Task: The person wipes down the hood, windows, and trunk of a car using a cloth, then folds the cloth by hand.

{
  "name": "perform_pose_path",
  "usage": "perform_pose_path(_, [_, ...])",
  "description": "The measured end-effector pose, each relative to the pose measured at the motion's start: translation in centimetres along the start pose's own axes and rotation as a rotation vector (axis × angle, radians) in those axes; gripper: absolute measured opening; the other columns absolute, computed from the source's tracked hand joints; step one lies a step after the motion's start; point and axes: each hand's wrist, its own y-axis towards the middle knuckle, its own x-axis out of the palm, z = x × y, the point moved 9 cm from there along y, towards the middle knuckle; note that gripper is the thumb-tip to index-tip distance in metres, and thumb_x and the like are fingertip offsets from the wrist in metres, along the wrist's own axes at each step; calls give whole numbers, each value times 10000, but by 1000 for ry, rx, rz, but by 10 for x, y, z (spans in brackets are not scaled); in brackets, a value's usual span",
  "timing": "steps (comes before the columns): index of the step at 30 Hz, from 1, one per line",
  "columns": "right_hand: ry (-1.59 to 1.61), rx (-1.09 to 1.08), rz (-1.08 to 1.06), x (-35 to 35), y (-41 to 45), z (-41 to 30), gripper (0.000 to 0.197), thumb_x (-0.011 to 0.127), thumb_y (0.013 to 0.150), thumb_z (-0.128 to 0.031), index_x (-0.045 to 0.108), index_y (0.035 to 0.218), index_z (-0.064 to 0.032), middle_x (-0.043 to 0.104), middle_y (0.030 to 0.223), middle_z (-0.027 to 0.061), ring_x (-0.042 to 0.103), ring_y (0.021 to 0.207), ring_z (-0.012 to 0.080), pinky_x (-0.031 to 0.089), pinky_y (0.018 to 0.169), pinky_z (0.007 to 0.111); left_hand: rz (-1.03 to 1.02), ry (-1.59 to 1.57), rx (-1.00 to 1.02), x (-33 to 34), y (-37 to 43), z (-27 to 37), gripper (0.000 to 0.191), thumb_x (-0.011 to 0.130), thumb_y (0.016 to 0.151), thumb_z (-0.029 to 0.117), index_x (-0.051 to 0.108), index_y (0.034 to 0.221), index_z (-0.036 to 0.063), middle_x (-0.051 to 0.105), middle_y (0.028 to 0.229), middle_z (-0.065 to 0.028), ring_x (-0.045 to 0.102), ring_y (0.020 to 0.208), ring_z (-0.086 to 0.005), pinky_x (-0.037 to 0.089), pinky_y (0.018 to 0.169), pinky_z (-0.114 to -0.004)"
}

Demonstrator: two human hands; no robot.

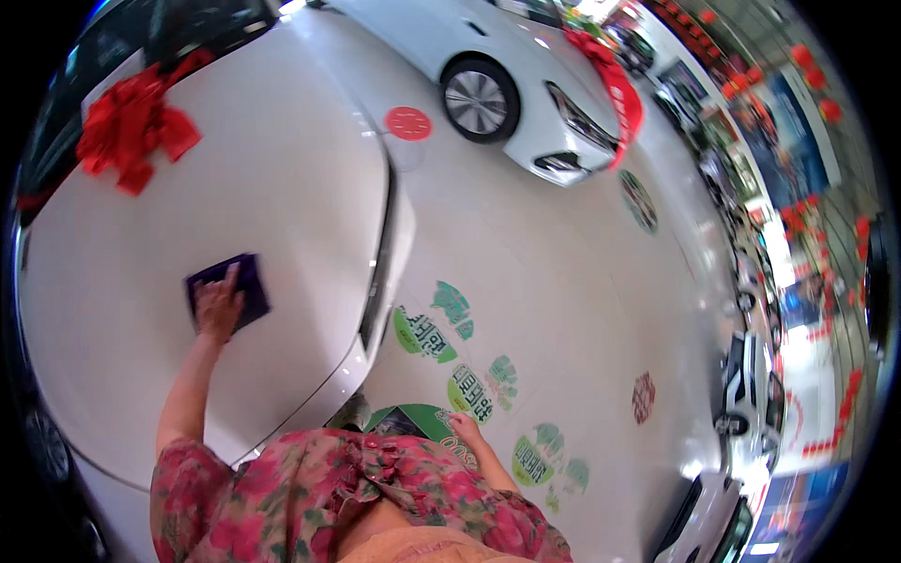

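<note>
My left hand [218, 302] holds a dark purple cloth [257, 281] flat against the white hood [295, 183] of a car, its fingers pointing toward the windshield side. Above it in the view, a large red ribbon bow [134, 127] lies on the hood near the windshield. My right hand [464, 426] hangs low beside my body, over the floor and apart from the car. It is small and blurred here, so its finger position and whether anything is in it are unclear.
A pale blue car [479, 91] with a red sash [626, 105] stands beyond the hood. Printed stickers [470, 394] mark the glossy floor [563, 281]. Another car [697, 521] is at the lower right. Red lanterns [802, 56] hang along the far side.
</note>
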Motion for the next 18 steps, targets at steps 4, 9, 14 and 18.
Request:
perform_pose_path(4, [38,131,-225,30,10,-28,247,611,931,-221,671,1079,-33,661,869,51,594,751,144,490,690,296,119,-142,168,-21,52,40,535,656,872,310,516,1386,254,599,874,-49,564,931,-256,336,1052,-541])
perform_pose_path(9, [-56,94,-377,75,45,-55,253,607,932,-202,659,1108,-27,670,886,59,601,763,140,492,694,289,122,17,-47,-9,127,-62,461,450,986,429,487,1413,257,640,1079,-86,550,1090,-287,252,1114,-588])
perform_pose_path(14, [-174,57,-445,96,52,-77,263,604,933,-184,648,1136,-22,678,903,67,609,774,136,495,698,282,-84,114,-520,-15,130,-243,479,416,1002,432,437,1450,266,625,1242,-72,550,1170,-291,282,1089,-577])
perform_pose_path(18, [-225,58,-446,92,51,-84,274,601,934,-169,638,1159,-18,685,916,74,615,783,133,497,700,277,149,242,-753,-42,50,-366,390,463,973,412,582,1301,239,689,1085,-116,637,1011,-327,435,896,-496])
